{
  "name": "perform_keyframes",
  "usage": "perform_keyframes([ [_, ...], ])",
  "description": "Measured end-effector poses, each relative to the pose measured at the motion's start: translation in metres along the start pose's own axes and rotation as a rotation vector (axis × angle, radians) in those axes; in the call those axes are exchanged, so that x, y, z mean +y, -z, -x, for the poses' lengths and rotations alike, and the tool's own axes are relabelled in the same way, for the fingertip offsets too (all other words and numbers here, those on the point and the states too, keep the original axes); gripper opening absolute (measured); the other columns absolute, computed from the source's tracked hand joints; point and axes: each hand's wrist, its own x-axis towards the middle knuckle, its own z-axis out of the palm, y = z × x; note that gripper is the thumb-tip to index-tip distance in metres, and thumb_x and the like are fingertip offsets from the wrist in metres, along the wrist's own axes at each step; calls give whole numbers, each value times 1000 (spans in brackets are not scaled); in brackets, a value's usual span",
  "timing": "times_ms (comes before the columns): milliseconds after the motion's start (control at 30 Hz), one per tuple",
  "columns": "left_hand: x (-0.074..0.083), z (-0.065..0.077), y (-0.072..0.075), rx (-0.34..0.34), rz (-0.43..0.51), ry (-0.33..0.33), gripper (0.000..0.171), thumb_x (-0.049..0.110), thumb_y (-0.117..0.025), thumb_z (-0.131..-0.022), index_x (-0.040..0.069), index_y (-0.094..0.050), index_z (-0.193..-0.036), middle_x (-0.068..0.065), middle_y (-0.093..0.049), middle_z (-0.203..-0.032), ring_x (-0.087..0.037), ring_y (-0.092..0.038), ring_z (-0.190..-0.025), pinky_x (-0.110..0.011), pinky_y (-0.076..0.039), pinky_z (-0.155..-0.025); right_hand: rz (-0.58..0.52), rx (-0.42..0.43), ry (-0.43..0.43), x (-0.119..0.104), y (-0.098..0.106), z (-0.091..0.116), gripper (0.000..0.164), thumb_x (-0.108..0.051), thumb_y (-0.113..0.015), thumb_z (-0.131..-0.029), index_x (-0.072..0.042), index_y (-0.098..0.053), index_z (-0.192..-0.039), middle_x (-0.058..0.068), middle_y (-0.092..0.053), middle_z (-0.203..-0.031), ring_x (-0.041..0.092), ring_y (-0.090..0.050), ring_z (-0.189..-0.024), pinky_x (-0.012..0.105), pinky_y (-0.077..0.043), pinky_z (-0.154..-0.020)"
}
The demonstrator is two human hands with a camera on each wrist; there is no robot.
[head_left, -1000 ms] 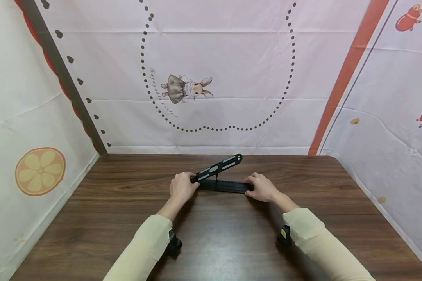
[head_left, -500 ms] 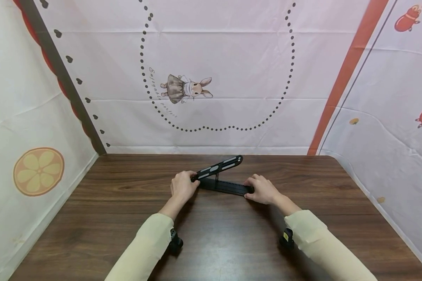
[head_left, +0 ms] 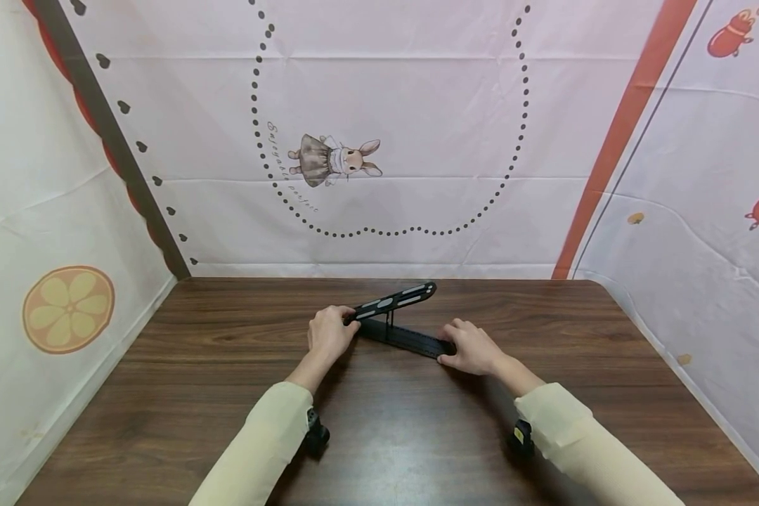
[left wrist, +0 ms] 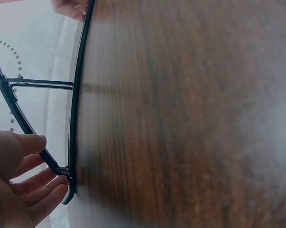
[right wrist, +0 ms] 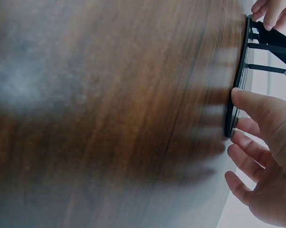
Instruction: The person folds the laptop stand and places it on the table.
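A black folding stand [head_left: 407,339] rests on the wooden table, its upper arm [head_left: 395,301] with grey pads raised at an angle to the right. A thin strut [left wrist: 41,84] props that arm off the long flat base [left wrist: 77,85]. My left hand [head_left: 329,333] grips the hinged end, thumb on the upper arm and fingers at the joint in the left wrist view. At the base's other end, my right hand [head_left: 473,348] pinches the plate between thumb and forefinger; its remaining fingers spread loosely beside it in the right wrist view.
The brown tabletop [head_left: 379,429] runs back to a white printed cloth [head_left: 417,140] hung behind and at both sides. A small black wrist camera [head_left: 316,434] sits under the left sleeve, another wrist camera [head_left: 521,437] under the right.
My right hand has drawn the base's right end slightly toward me, so the stand now lies more slanted. The raised arm's tip sits a little lower. My left hand has barely moved.
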Motion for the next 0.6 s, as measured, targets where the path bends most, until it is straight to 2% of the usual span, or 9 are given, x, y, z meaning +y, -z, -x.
perform_keyframes([
  [600, -1, -6, -4, 7, -4, -23, 24, 23, -68, -84, 16, -70, -107, -3, -69, -105, -20, -63, -74, -28, -45, -51, -5, -57, 50, -5, 4, 6, 32, -22, -74, -75, -9, -63, -101, 2, -55, -88, 18, -53, -81, 35, -42, -65],
])
